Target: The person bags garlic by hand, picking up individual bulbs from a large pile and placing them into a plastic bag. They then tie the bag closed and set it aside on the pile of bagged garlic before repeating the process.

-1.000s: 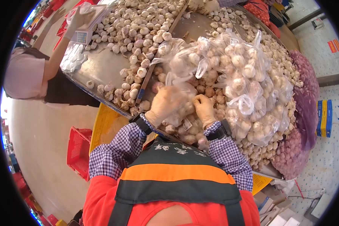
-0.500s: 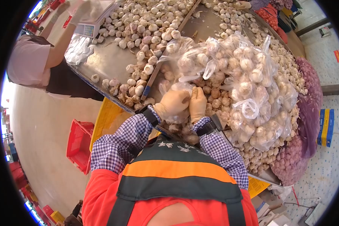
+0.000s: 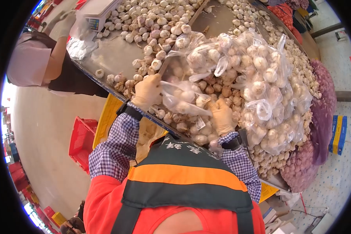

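A clear plastic bag of garlic point(image 3: 185, 98) is stretched between my two gloved hands above the work table. My left hand point(image 3: 147, 93) is closed on the bag's left end, beside loose garlic bulbs. My right hand point(image 3: 222, 117) pinches the bag's lower right corner, its fingertips partly hidden by the plastic. Under and around the bag lie loose garlic bulbs point(image 3: 224, 90). Just right of my right hand rises a heap of filled, knotted garlic bags point(image 3: 261, 89). A small white label point(image 3: 200, 123) shows on plastic below the held bag.
A wooden divider point(image 3: 197, 15) splits the metal table point(image 3: 115, 54). Across the table's left side, a person point(image 3: 35, 62) stands near a scale point(image 3: 94, 23). Purple mesh sacks point(image 3: 323, 105) line the right edge. A red crate point(image 3: 82, 142) is on the floor.
My hands have moved apart, left hand to the left and up, right hand to the right and down. The bag has been pulled out wide between them.
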A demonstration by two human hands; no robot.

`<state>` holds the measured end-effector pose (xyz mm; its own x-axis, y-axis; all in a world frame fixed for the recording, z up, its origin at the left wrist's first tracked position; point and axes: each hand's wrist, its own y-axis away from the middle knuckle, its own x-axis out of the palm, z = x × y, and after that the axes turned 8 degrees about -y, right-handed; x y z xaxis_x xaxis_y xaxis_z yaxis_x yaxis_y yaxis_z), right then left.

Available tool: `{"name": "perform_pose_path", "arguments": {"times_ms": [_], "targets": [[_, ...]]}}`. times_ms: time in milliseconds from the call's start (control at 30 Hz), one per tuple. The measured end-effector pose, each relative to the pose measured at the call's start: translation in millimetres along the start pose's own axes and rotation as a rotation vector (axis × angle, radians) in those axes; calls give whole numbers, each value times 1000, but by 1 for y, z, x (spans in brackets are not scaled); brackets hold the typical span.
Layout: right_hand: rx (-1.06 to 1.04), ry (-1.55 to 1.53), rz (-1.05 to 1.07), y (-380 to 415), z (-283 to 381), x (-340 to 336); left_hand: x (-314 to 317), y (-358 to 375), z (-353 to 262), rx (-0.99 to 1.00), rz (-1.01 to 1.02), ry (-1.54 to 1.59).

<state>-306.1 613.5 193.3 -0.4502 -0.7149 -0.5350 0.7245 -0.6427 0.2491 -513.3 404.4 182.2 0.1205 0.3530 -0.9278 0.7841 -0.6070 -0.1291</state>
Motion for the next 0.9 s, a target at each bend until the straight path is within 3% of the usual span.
{"name": "perform_pose_path", "arguments": {"times_ms": [67, 100, 200, 333, 400, 433, 467, 500, 533, 633, 767, 900], "targets": [[-70, -29, -73, -7, -23, -6, 8, 9, 15, -44, 61, -38], [-54, 132, -109, -10, -31, -7, 9, 13, 20, -43, 67, -36], [-130, 149, -144, -8, -36, -5, 8, 24, 27, -48, -1, -32], [-45, 352, -89, -13, -26, -9, -11, 28, 8, -142, 83, -57], [-234, 419, -123, -8, -19, -16, -17, 27, 1, 7, -109, 76], [-231, 422, -119, -6, -15, -18, -20, 26, -6, 28, -70, 172], [-394, 428, -162, -3, -1, -18, -19, 26, -15, 24, -65, 175], [-558, 431, -204, 0, 12, -18, -17, 26, -23, 124, 14, 328], [-557, 433, -201, 2, 24, -15, -14, 25, -33, 225, 90, 479], [-484, 464, 144, -2, 39, 1, 22, 19, -50, 246, 260, 374], [-568, 474, 134, -28, 11, 23, 33, 5, -62, 208, 260, 193], [-438, 516, 329, -34, 18, 13, 35, -2, -57, 232, 346, 217]]}}
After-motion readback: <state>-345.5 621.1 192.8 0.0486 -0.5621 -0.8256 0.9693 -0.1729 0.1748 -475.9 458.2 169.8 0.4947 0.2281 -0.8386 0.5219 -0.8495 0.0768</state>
